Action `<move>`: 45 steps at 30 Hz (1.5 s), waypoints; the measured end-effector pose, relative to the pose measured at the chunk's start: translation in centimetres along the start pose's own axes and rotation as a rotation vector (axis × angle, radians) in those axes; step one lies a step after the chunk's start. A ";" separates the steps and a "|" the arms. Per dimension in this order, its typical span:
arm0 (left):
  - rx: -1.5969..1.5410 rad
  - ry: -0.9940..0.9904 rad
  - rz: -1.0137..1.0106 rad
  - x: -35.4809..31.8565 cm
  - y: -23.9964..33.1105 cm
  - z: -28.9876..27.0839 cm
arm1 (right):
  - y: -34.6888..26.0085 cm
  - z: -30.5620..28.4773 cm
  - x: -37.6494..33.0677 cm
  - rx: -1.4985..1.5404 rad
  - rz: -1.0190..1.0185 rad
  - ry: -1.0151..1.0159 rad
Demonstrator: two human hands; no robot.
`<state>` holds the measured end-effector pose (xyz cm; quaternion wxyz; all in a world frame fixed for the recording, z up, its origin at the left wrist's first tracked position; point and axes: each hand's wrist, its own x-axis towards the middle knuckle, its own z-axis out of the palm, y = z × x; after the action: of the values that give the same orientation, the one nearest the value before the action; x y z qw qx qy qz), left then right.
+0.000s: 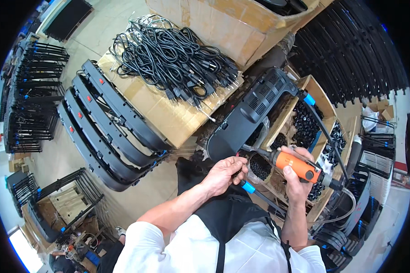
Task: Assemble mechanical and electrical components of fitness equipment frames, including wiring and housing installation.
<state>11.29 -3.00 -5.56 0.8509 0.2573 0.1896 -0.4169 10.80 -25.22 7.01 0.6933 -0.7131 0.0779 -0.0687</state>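
Note:
My right hand (294, 183) is wrapped round an orange air screwdriver (296, 165). The tool's nose points left, toward the lower end of a black plastic housing (241, 120) with vent slots. Close to that tip, my left hand (223, 176) has its fingers curled and pressed together at the housing's near end. What they pinch, if anything, is too small to make out. Just below those fingers, a blue sleeve (247, 186) sits on a black tube. A second blue sleeve (309, 99) shows at the housing's far end. A clear air hose (352, 204) trails from the tool.
Wooden bins (307, 150) of small black parts stand to the right. Black power cords (173, 59) lie heaped on a cardboard box (161, 116). Several curved black housings (118, 123) lean beside it. Racks of black frames (36, 91) line the left; another person (64, 261) appears lower left.

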 end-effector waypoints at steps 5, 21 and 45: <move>0.085 -0.008 -0.041 -0.8 -4.2 0.5 | 0.3 -2.8 -5.7 0.024 -0.011 0.014; 0.079 0.203 -0.050 -4.8 -8.0 0.4 | 3.3 -3.5 -15.4 -0.046 -0.055 -0.002; -0.182 0.110 -0.369 -5.5 -4.5 -1.8 | 1.8 5.2 -16.5 -0.187 0.051 0.093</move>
<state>4.26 -0.89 -5.29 0.7683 0.1627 0.3165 -0.5320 -4.33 -16.75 5.19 0.6209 -0.7685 0.1344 -0.0764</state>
